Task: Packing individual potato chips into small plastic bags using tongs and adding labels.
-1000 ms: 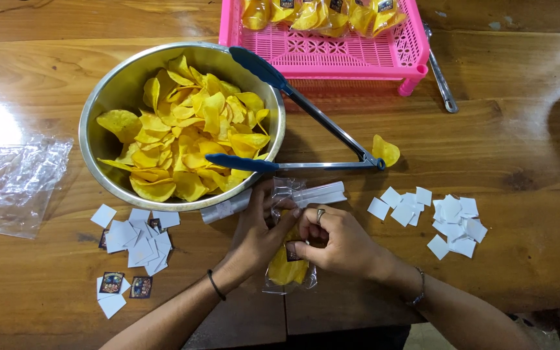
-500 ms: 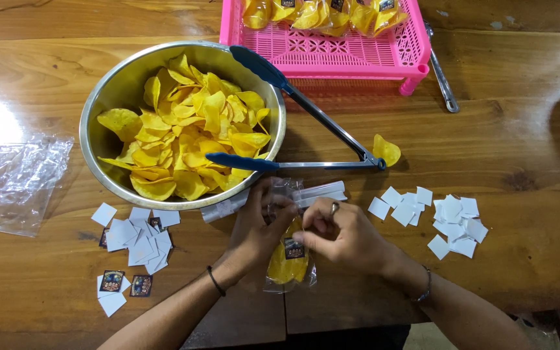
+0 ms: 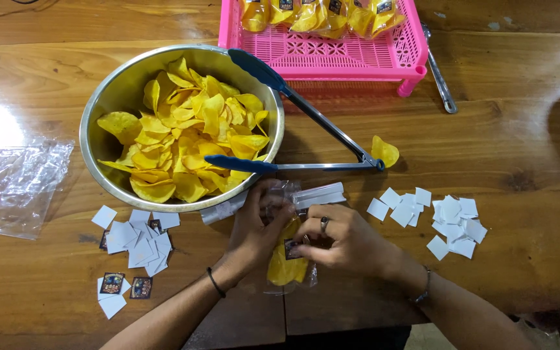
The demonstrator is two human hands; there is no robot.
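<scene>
We see the left hand [image 3: 254, 227] and the right hand [image 3: 345, 240] both clenched on a small clear bag of yellow chips [image 3: 286, 266] at 6 o'clock on the wooden table [image 3: 520, 155]. The right fingers [image 3: 309, 249] pinch a small dark label [image 3: 291, 249] at the bag. At 11 o'clock sits a steel bowl [image 3: 108, 97] of chips with blue-tipped tongs [image 3: 306, 113] on its rim; a pink basket [image 3: 332, 55] lies at 12, white paper squares [image 3: 452, 217] at 3

Left hand [image 3: 254, 227] and right hand [image 3: 345, 241] close together, palms down, fingers [image 3: 306, 241] curled and pinching.
</scene>
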